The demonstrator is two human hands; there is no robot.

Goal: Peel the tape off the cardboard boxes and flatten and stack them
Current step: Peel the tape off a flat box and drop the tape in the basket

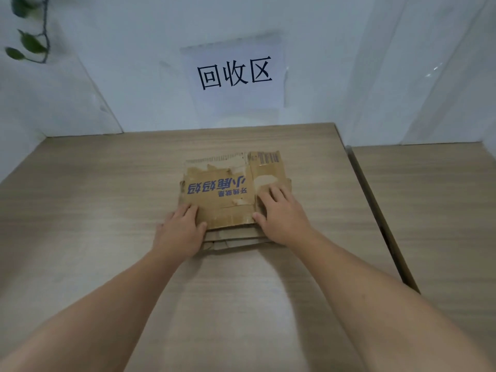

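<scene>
Step in hand: I judge this to be pressing the top flattened box (pixel 222 194) down onto the stack (pixel 233 241), late in the task.
Where the box is: on the tabletop (pixel 107 210), straight below the sign (pixel 236 73). It lies on other flat cardboard, whose edges stick out on the side away from the sign.
Left hand (pixel 179 232): lying flat over the box's left corner farthest from the sign, fingers relaxed and gripping nothing.
Right hand (pixel 281 216): spread wide, palm down on the box's right part, holding nothing.
Doing it well: I'd push straight down with both palms, work along the fold lines, then square the edges with the pieces underneath.
Tape: the top face is torn in patches; I can't tell whether any tape remains.
Risk: a springy fold may lift the box or skew the stack.
</scene>
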